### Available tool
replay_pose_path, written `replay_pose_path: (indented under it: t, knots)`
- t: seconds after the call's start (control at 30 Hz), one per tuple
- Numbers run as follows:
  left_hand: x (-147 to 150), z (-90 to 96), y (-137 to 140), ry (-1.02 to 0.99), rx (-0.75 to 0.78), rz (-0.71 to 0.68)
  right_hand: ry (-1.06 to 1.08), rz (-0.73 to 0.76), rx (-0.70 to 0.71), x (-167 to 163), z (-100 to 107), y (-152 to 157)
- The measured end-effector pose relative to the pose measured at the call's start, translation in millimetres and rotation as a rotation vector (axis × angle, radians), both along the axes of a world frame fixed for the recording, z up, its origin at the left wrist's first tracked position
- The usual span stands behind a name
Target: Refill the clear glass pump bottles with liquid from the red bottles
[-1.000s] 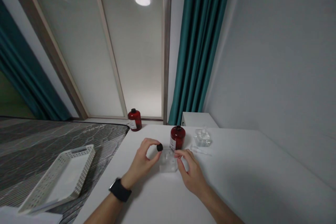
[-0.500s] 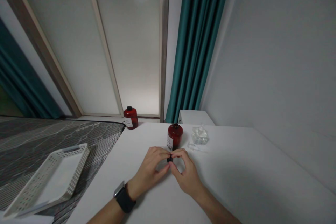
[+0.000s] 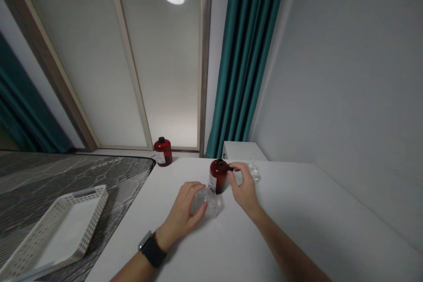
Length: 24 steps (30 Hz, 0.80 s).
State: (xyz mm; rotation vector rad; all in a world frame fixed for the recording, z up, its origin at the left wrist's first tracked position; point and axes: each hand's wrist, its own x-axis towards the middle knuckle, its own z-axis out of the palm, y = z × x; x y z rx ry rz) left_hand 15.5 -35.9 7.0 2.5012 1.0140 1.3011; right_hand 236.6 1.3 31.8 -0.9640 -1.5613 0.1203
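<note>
My left hand (image 3: 187, 211) curves its fingers and thumb around a clear plastic container (image 3: 211, 200) low over the white table. The container's exact shape is hard to make out. Just behind it stands a dark red bottle (image 3: 218, 175) with a white label; its top looks uncapped. My right hand (image 3: 243, 187) is at the bottle's right side, pinching a small black cap (image 3: 230, 168) between fingertips and thumb. Behind the right hand lies some crumpled clear plastic (image 3: 254, 172), partly hidden.
Another dark red bottle (image 3: 163, 152), with a black cap, stands at the table's far left corner. A white perforated basket (image 3: 95, 205) sits on the grey patterned surface (image 3: 127, 172) to the left. A white cabinet (image 3: 244, 150) and a teal curtain (image 3: 247, 61) are beyond the table (image 3: 231, 246).
My hands have parted. The right hand has moved away and to the right with the black piece, beside the bottle. The clear container now shows in my left hand.
</note>
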Motion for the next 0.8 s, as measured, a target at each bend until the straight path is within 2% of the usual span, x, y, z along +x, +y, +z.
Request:
replay_pose_path:
  t: [0.17,0.4,0.57,0.73,0.8]
  knots:
    - [-3,-0.9,0,-0.016,-0.028,0.005,-0.015,0.009,-0.032,-8,13,29]
    - [-2,0.9,-1,-0.019,-0.066,-0.009,-0.069,0.059,-0.058,-14,0,41]
    - [3,3.5,-3,-0.105,-0.081,-0.023,-0.115,0.103,-0.046,-11,-1,42]
    - [6,19.6,6,-0.205,-0.115,0.068,-0.104,0.101,-0.040,-11,-3,43]
    - [9,30.8,17,-0.200,-0.121,0.056,-0.086,0.103,-0.050,-13,-5,42]
